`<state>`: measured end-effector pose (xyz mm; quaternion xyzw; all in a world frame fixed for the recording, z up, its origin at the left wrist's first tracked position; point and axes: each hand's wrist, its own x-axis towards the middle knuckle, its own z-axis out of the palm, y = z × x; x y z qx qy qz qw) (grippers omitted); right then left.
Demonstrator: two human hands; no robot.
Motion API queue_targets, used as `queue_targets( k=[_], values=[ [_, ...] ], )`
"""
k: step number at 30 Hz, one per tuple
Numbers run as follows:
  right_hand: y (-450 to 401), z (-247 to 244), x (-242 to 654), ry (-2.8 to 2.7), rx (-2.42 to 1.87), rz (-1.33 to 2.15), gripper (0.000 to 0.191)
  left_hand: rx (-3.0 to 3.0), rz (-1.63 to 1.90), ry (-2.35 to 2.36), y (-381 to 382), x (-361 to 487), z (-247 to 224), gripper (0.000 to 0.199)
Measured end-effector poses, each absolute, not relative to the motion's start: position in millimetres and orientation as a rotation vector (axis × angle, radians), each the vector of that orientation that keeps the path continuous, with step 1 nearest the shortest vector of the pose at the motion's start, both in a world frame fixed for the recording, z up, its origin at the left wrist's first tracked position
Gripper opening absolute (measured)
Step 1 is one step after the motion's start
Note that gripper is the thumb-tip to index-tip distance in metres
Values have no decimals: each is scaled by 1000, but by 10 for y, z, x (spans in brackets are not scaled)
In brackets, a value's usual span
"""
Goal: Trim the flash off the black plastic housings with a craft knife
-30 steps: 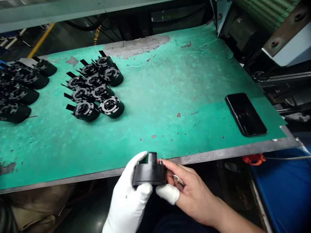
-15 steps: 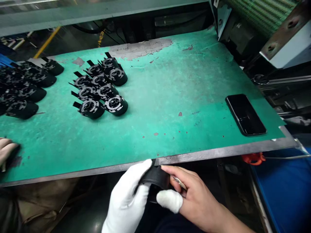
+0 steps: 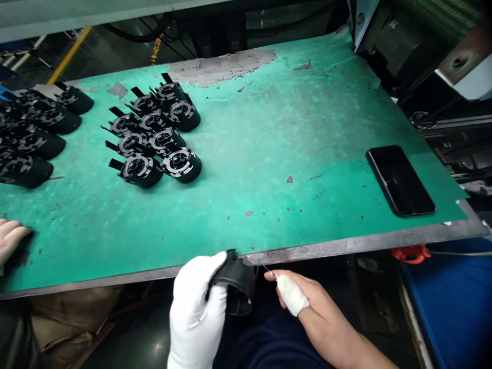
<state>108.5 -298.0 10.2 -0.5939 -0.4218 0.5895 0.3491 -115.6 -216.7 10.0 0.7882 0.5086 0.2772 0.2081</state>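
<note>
At the near edge of a green-topped desk point(image 3: 265, 133), we see the left hand point(image 3: 196, 307), in a white glove point(image 3: 186, 335), clamped around a black cylindrical part point(image 3: 238, 274). The part is tilted, its hollow end turned down toward the wearer and a short tab point(image 3: 231, 252) at its far side, in front of the desk's metal edging point(image 3: 326, 243) and above dark blue clothing point(image 3: 265, 341).

Just beside it, we find the right hand point(image 3: 302, 302), bare but for a white thumb cover point(image 3: 292, 295), closed on a thin metal tool point(image 3: 271, 273) whose tip points toward the part; we cannot tell whether the two touch. The hands are apart from each other.

Farther back, we count several black housings point(image 3: 140, 171) standing upright in a tight cluster, ringed tops facing up and flat tabs rising at their left. A second group point(image 3: 33, 171) crowds the left border, partly cut off. Another person's hand point(image 3: 11, 238) rests near the desk's left front corner of our view; what lies under it, we cannot make out.

To the right, we note a black phone point(image 3: 402, 179) lying flat, screen up, and, below the desk, an orange object point(image 3: 411, 253) beside a blue bin point(image 3: 449, 302).
</note>
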Motion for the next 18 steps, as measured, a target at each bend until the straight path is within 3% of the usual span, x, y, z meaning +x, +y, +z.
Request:
queue_targets(
  k=[9, 18],
  values=[
    [-2806, 127, 1140, -1296, -1527, 1534, 35, 2398, 614, 1116, -2019, -1143, 140, 44],
    [-2683, 128, 1205, -1443, -1607, 1480, 28, 2432, 632, 1319, -2045, -985, 103, 38]
  ],
)
